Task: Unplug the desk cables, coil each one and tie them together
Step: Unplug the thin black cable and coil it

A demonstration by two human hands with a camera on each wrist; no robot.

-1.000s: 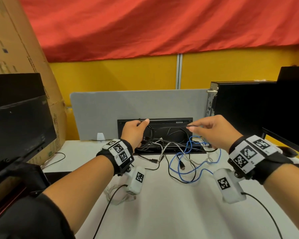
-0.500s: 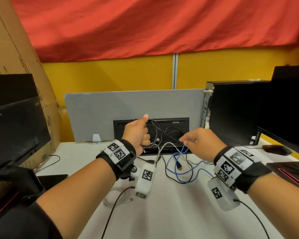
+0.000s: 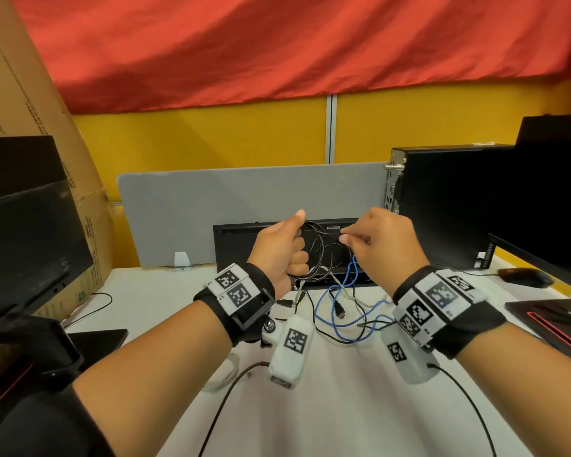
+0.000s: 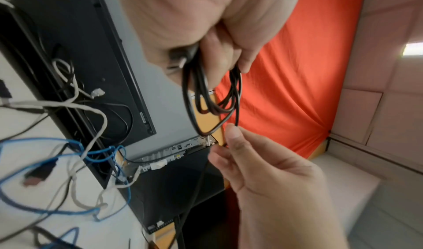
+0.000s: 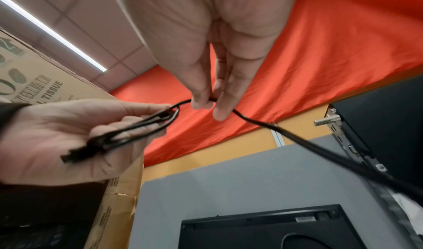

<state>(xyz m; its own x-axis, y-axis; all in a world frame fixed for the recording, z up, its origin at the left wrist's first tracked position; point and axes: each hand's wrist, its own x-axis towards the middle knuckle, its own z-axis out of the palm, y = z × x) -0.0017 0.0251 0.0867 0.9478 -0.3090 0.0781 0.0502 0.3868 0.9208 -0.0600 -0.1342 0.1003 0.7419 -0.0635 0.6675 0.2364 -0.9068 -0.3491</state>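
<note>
My left hand point(image 3: 282, 252) is raised over the back of the desk, fingers curled round several loops of a black cable point(image 3: 322, 255); the coil point(image 4: 206, 99) hangs from the fist, a plug end poking out at the palm. My right hand point(image 3: 353, 235) is close beside it, thumb and fingers pinching the same cable's loose run point(image 5: 297, 139), which trails down to the right. In the right wrist view the pinch point(image 5: 210, 104) sits just beside the coil point(image 5: 137, 129). A blue cable point(image 3: 337, 311) and a whitish cable point(image 3: 353, 296) lie tangled on the desk below.
A black open cable box point(image 3: 241, 239) stands against the grey divider point(image 3: 228, 206). A black computer tower point(image 3: 442, 206) is at the right, with a mouse point(image 3: 524, 277) in front. A monitor point(image 3: 30, 239) and a cardboard box point(image 3: 20, 94) stand at the left.
My right hand dropped toward the blue cable, then rose with a length of black cable to the left hand. The left hand's coil has gained loops and sits higher.
</note>
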